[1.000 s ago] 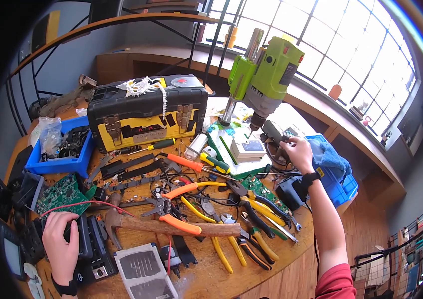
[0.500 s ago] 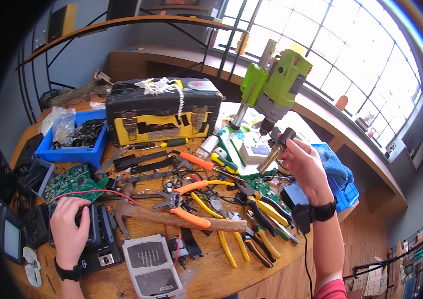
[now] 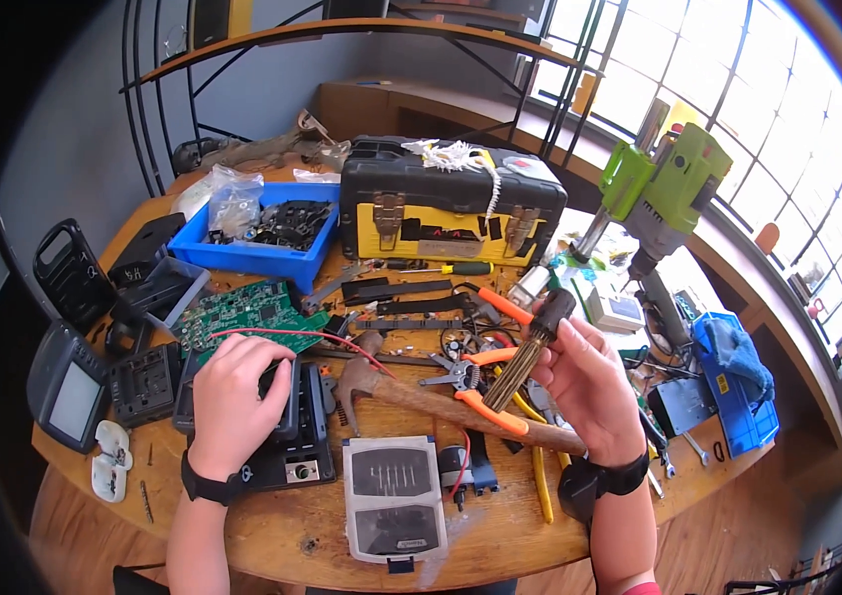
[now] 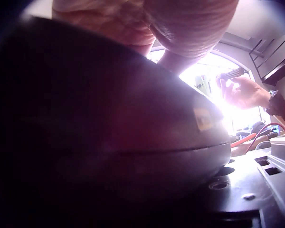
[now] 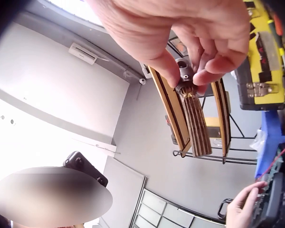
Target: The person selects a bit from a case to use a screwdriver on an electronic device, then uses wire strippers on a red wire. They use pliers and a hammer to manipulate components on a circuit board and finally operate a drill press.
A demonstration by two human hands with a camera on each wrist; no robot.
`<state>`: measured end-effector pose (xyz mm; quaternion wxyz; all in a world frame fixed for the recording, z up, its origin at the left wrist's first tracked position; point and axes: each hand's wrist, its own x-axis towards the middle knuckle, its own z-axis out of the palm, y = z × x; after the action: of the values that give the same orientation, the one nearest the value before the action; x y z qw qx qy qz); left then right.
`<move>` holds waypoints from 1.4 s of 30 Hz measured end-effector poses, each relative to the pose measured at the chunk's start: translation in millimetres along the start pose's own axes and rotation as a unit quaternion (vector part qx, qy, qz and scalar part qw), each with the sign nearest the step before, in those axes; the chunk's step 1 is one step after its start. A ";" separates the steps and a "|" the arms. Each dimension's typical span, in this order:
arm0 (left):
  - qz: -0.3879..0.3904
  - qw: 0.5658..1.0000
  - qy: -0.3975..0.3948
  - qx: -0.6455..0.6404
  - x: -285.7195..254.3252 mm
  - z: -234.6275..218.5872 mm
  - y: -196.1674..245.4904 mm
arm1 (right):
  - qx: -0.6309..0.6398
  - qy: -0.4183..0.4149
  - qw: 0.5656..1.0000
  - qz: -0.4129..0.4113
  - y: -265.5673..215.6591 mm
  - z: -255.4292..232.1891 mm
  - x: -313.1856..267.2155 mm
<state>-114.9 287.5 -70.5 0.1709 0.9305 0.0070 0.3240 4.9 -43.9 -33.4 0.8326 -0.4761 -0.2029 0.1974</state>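
My right hand [image 3: 594, 392] pinches the dark end of a short tool with a ribbed, brass-coloured shaft [image 3: 520, 372], held up above the hammer handle. In the right wrist view the thumb and fingers of the right hand [image 5: 180, 42] grip its dark head, and the ribbed shaft [image 5: 197, 126] points down. My left hand [image 3: 240, 402] lies with bent fingers over a black device [image 3: 294, 421] at the left. The left wrist view shows the black casing [image 4: 109, 123] close under the left hand [image 4: 152, 23]; whether the fingers grip it, I cannot tell.
A claw hammer [image 3: 441, 402], orange-handled pliers [image 3: 495, 415] and a bit case [image 3: 396, 501] lie in the middle. Behind stand a toolbox [image 3: 450, 213], a blue bin [image 3: 277, 260] and a green drill press [image 3: 673, 188]. A green circuit board [image 3: 252, 312] is beyond the left hand.
My right hand has lifted the ribbed tool from beside the drill press and brought it nearer, toward the middle. The left hand stays at the black device. The head view has turned left.
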 end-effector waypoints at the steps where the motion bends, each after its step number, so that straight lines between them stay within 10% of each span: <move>1: 0.006 1.000 0.006 0.005 0.1 1.2 -1.3 | 0.005 -0.001 1.000 0.001 3.2 0.4 -0.8; 42: 0.011 1.000 -0.013 0.008 2.8 -1.1 1.1 | 0.107 0.066 0.988 0.090 37.0 -10.4 -1.1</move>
<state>-113.5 287.1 -67.7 0.1600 0.9361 -0.0027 0.3132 4.5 -34.5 -70.6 0.8694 -0.4123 -0.0813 0.2597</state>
